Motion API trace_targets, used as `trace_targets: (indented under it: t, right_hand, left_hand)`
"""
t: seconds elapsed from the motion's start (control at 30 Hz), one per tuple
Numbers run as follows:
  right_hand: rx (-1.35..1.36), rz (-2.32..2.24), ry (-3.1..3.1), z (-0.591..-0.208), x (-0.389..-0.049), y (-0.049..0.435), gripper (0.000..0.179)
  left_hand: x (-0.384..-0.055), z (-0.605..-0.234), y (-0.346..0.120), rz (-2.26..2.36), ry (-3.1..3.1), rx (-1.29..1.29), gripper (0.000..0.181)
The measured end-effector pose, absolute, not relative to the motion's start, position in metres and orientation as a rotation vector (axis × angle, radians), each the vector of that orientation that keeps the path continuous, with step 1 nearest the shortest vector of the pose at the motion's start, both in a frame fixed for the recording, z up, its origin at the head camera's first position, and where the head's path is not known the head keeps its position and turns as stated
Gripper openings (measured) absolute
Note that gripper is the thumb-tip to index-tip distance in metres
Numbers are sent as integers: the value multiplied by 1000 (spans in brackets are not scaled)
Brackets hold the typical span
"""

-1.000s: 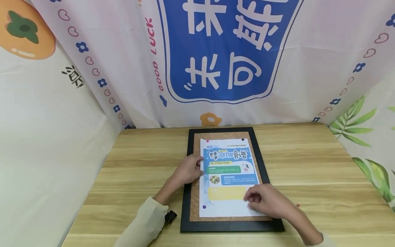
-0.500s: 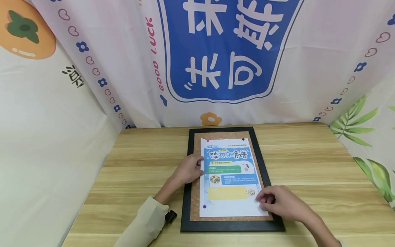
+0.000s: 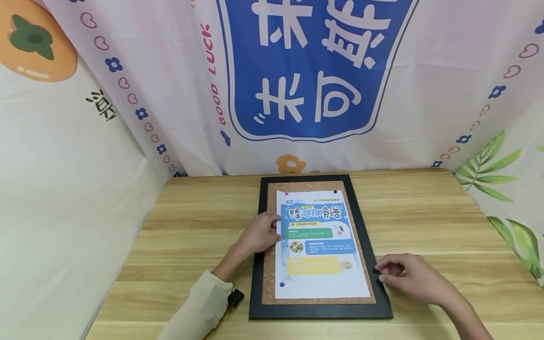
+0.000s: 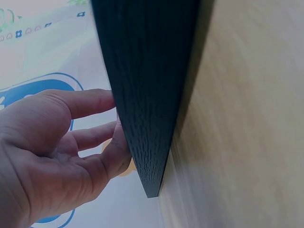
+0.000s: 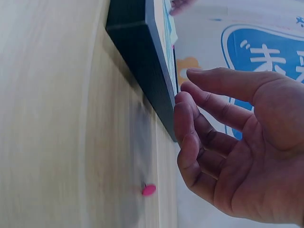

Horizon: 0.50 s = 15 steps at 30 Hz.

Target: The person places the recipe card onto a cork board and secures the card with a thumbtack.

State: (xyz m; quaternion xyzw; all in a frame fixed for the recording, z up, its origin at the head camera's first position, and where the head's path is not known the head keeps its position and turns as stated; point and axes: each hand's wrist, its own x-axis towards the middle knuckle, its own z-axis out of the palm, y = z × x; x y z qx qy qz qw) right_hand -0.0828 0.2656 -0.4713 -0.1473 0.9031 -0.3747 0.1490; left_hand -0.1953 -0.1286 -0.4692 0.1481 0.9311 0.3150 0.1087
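A printed paper sheet [image 3: 327, 289] lies on a cork board [image 3: 268, 278] with a black frame [image 3: 318, 311]. Pushpins show at three of its corners: pink [image 3: 286, 193], black [image 3: 335, 191] and purple [image 3: 282, 284]. The lower right corner shows no pin. My left hand [image 3: 258, 233] reaches over the frame's left side, its fingertips resting at the paper's left edge. Loosely bent and holding nothing, my right hand [image 3: 412, 277] is by the frame's right side. A pink pushpin [image 5: 148, 190] lies on the table below that hand in the right wrist view; the head view hides it.
The wooden table [image 3: 191, 212] extends around the board. A small black object [image 3: 235, 298] shows beside the left sleeve [image 3: 199, 302]. Printed curtains [image 3: 178, 94] hang behind the table and at both sides.
My right hand has moved right, from above the paper's lower right part to beyond the frame's right side, uncovering the paper's corner. The left hand has stayed in place.
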Motion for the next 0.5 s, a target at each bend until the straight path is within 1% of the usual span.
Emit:
trace_targets:
  t: [0.5]
  right_hand:
    - [-386,-1025,2706,-479,-77,304,16]
  left_hand:
    - [-195,-469,-128,927,2742,433,53]
